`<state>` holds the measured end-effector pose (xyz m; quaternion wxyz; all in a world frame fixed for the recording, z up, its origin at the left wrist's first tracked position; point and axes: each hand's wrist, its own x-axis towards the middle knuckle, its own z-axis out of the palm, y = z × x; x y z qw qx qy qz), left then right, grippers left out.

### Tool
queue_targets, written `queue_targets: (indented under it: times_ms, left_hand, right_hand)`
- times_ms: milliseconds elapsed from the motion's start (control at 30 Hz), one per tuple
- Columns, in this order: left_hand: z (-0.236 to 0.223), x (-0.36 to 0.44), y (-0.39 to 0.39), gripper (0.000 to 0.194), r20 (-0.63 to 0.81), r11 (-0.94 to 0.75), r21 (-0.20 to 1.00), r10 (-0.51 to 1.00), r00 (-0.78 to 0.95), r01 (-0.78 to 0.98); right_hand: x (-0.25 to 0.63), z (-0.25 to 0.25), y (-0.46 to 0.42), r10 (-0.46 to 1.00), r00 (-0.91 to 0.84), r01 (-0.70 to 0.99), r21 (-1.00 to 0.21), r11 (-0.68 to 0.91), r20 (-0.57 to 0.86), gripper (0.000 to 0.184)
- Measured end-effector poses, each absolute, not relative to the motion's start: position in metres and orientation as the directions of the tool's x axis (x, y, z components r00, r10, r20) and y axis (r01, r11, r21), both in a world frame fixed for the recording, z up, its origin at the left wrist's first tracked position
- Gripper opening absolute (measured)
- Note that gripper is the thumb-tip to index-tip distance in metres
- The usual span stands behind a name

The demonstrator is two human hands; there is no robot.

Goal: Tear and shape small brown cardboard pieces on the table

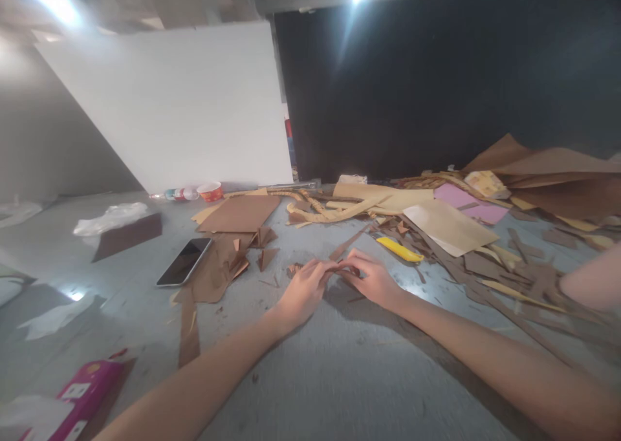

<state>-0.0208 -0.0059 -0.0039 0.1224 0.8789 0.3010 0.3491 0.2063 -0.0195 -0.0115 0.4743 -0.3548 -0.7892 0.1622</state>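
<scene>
My left hand (305, 291) and my right hand (371, 278) meet over the grey work surface. Their fingertips pinch a small brown strip (339, 266), mostly covered by the fingers. A ridged brown piece (294, 269) pokes out beside the left fingers; whether it joins the strip I cannot tell. A thin brown offcut (350, 242) lies just behind the hands. To the right of my right hand rests a yellow utility knife (400, 249).
Brown and tan scraps (485, 279) spread across the right side. At the left lie a phone (185, 262), a brown sheet (240, 214), a red paper cup (210, 191) and a magenta package (90, 389). Another bare limb (594, 278) enters at the right edge. White and black panels stand behind.
</scene>
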Motion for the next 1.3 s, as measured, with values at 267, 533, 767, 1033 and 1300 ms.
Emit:
queue_targets:
  times_ms: [267,533,767,1033,1300]
  left_hand:
    - [-0.006,-0.017,-0.006,0.037,0.564,-0.732,0.43,0.675,0.476,0.529]
    - [-0.006,-0.018,0.004,0.045,0.659,-0.676,0.47,0.697,0.284,0.567]
    - [-0.009,-0.017,0.004,0.043,0.583,-0.679,0.494,0.722,0.373,0.543]
    - [-0.005,-0.023,0.006,0.032,0.467,-0.591,0.268,0.77,0.434,0.761]
    - [-0.006,-0.042,0.02,0.036,0.389,-0.247,-0.067,0.886,0.253,0.967]
  right_hand:
    - [0.207,-0.014,-0.017,0.725,-0.215,0.473,-0.58,0.664,0.654,0.025]
    - [0.215,-0.017,-0.002,0.739,0.235,0.504,-0.729,0.463,0.631,0.03]
    - [0.211,-0.015,-0.007,0.817,-0.002,0.56,-0.676,0.479,0.577,0.032]
    - [0.209,-0.014,-0.011,0.85,-0.056,0.539,-0.701,0.467,0.524,0.03]
    - [0.208,-0.015,-0.012,0.864,-0.084,0.536,-0.709,0.459,0.496,0.029]
